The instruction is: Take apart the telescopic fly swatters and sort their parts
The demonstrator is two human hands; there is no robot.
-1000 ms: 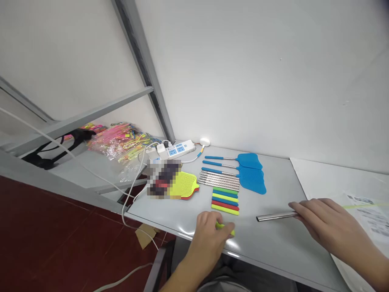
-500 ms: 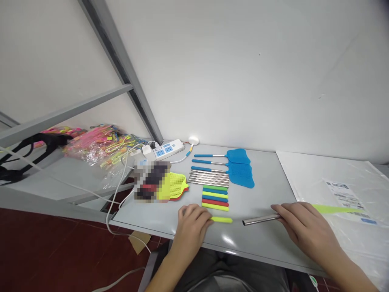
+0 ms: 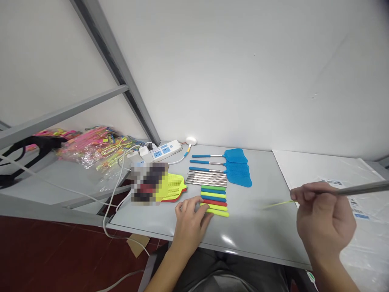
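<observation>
My left hand (image 3: pixel 190 219) is at the front of a row of coloured handle sleeves (image 3: pixel 214 196), fingers closed on a yellow-green sleeve (image 3: pixel 219 212) that lies close against the others. My right hand (image 3: pixel 323 211), raised over the right side of the table, is closed around a fly swatter. Its metal rod (image 3: pixel 361 189) points right, and its yellow-green head, seen thin and blurred, points left. Behind the sleeves lie several metal rods (image 3: pixel 206 178) and three blue fly swatters (image 3: pixel 238 172). Yellow swatter heads (image 3: pixel 174 187) over red lie to the left, partly pixelated.
A white power strip (image 3: pixel 165 151) with plugs and cables stands at the back left. Bagged colourful items (image 3: pixel 94 148) fill the shelf beyond a grey metal frame (image 3: pixel 121 69). White plastic packaging (image 3: pixel 322 162) covers the table's right end.
My left hand has moved the yellow-green sleeve back against the row. My right hand has lifted and turned over, swinging the swatter's rod from pointing left to pointing right.
</observation>
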